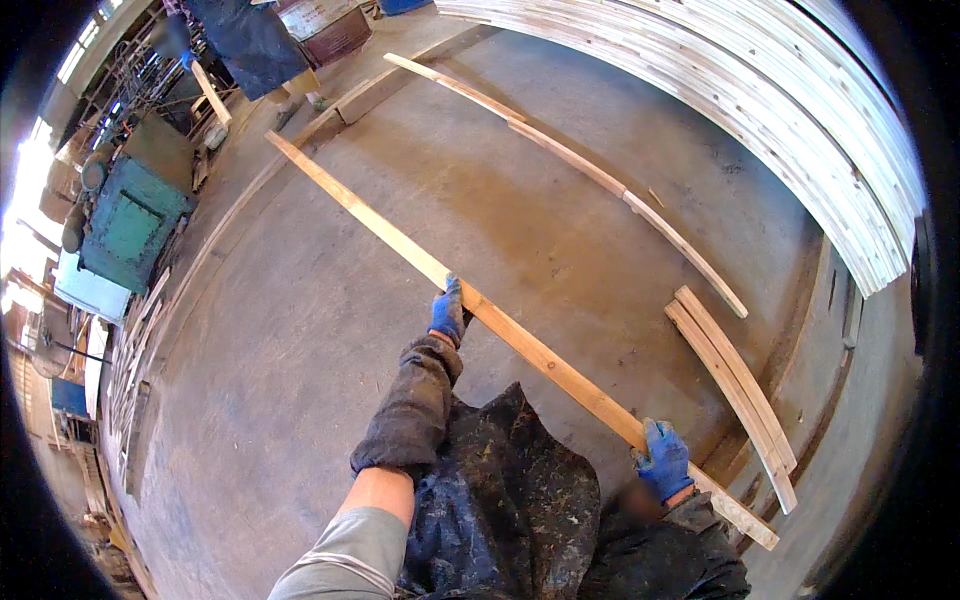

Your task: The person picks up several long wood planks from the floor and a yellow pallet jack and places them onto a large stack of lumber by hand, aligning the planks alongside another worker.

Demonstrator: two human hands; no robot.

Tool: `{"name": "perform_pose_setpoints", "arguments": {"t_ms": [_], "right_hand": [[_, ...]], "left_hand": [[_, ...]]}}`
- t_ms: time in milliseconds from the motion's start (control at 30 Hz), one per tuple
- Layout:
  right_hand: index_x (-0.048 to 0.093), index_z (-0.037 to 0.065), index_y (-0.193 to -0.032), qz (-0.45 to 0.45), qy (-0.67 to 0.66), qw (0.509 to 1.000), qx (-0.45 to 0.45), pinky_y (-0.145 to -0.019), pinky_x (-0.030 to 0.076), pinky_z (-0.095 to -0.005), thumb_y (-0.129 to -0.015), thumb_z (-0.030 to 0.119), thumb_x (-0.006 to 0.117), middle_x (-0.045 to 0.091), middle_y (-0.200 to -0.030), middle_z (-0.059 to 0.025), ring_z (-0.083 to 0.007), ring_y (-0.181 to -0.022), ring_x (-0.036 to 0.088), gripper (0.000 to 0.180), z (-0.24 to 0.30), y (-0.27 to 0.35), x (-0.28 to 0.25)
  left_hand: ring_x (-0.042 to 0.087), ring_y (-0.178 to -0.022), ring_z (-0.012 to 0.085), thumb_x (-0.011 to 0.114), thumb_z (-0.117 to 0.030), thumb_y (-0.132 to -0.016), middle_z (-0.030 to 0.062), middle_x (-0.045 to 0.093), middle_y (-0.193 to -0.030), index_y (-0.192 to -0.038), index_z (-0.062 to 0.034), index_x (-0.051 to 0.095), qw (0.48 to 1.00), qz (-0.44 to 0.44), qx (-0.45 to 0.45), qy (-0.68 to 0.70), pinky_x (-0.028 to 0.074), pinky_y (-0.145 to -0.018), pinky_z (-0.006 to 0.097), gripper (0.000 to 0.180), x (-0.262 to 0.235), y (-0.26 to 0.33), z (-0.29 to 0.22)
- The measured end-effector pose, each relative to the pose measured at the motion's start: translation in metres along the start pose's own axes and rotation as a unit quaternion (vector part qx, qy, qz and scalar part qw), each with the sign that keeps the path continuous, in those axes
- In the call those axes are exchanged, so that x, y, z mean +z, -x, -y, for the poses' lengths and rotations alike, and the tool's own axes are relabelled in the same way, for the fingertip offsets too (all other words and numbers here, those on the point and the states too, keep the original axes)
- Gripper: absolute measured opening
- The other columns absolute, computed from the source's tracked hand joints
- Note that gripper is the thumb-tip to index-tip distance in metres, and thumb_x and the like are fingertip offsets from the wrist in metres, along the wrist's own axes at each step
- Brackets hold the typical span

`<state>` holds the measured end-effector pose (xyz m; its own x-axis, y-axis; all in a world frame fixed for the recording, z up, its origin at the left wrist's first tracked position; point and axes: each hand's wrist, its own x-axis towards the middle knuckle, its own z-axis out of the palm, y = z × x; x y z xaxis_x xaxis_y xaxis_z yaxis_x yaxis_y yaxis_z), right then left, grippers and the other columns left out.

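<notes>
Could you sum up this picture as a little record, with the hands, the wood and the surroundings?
Left hand: blue glove, gripping long board partway along
Right hand: blue glove, gripping nearer its lower-right end
Floor: strips in a line beyond
Right: two planks side by side
Upper right: pale timber
Left: green machine
Upper left: another person

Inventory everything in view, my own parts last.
Long plank: one, yellowish, centre
Floor slats: about three, brown, beyond plank
Short slats: two, brown, right
Stacked boards: many, whitish, upper right
Scrap strips: many, pale, left
Boxy machine: one, green, left
Clutter: uncountable, mixed, far left
Drum: one, red-white, top
Co-worker: one, dark-aproned, upper left
Short board: one, pale, beside co-worker
Floor: one, grey-brown, centre
Apron: one, dark, bottom
Left hand: one, blue-gloved, gripping plank
Right hand: one, blue-gloved, gripping plank
</notes>
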<state>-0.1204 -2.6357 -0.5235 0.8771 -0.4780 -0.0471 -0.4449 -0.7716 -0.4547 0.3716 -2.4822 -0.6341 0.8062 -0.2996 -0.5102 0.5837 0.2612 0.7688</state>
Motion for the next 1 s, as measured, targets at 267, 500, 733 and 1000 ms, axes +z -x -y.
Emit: {"name": "perform_pose_setpoints", "arguments": {"t_ms": [267, 500, 733, 1000], "right_hand": [[0.057, 0.001, -0.127, -0.083, 0.006, 0.996, -0.007, -0.086, 0.048, -0.0473, -0.075, 0.021, 0.075, 0.061, -0.110, -0.0185, -0.0401, -0.099, 0.059, 0.059, 0.010, 0.002, -0.005], [0.053, 0.004, -0.135, -0.087, 0.024, 0.995, 0.047, -0.095, 0.042, -0.0486, -0.083, 0.034, 0.069, 0.059, -0.121, -0.0194, -0.0377, -0.109, 0.055, 0.062, -0.014, 0.013, 0.031], [0.052, 0.005, -0.137, -0.100, -0.069, 0.991, 0.056, -0.102, 0.041, -0.0470, -0.085, 0.046, 0.068, 0.058, -0.128, -0.0201, -0.0383, -0.117, 0.054, 0.067, -0.025, 0.003, -0.004], [0.054, 0.002, -0.130, -0.121, 0.133, 0.970, 0.163, -0.100, 0.040, -0.0497, -0.076, 0.048, 0.075, 0.057, -0.128, -0.0212, -0.0392, -0.115, 0.055, 0.074, -0.211, -0.023, -0.059]], "left_hand": [[0.060, -0.090, 0.0222, 0.051, -0.047, -0.101, 0.0069, 0.062, -0.096, -0.109, -0.0069, 0.060, 0.992, 0.123, 0.018, -0.022, 0.052, -0.081, 0.037, 0.042, -0.035, -0.034, 0.017], [0.058, -0.107, 0.0255, 0.053, -0.054, -0.097, 0.0095, 0.060, -0.115, -0.126, -0.0066, 0.054, 0.986, 0.159, -0.055, -0.013, 0.049, -0.097, 0.043, 0.055, -0.031, -0.030, 0.006], [0.059, -0.107, 0.0233, 0.061, -0.052, -0.094, 0.0074, 0.060, -0.116, -0.130, -0.0082, 0.051, 0.993, 0.059, -0.005, -0.099, 0.051, -0.096, 0.041, 0.058, -0.032, -0.018, -0.017], [0.029, -0.143, 0.0325, 0.068, -0.040, -0.092, 0.0204, 0.033, -0.152, -0.150, 0.0042, 0.026, 0.867, -0.067, 0.317, -0.378, 0.023, -0.118, 0.044, 0.084, -0.006, 0.048, -0.023]]}}
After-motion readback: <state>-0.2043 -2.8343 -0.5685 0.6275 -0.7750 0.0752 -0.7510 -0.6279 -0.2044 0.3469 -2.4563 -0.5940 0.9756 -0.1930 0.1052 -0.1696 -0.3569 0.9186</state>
